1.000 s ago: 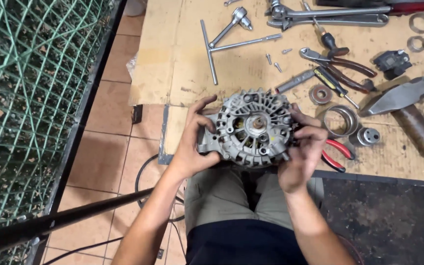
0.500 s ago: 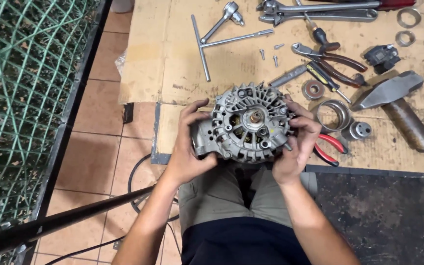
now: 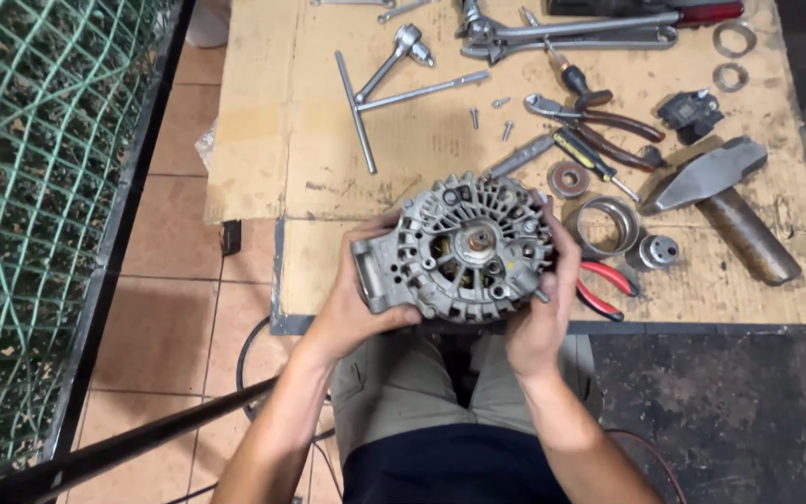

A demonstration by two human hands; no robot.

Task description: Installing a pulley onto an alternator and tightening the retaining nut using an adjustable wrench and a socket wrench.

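Both hands grip the alternator (image 3: 464, 250) at frame centre — left hand (image 3: 358, 303) on its left side, right hand (image 3: 541, 308) on its right.

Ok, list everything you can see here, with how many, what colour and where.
alternator: one, grey metal, held over the near edge of the board
cardboard-covered board: one, tan, under the tools
T-handle wrench: one, silver, upper left of the board
hammer: one, steel head with brown handle, right side
red-handled pliers: one, beside the right hand
brown-handled pliers: one, upper middle
metal ring: one, silver, right of the alternator
pulley: one, silver, next to the ring
loose screws: several, silver, centre of the board
green netting: one stretch, far left
left hand: grips the alternator's left side
right hand: grips its right side
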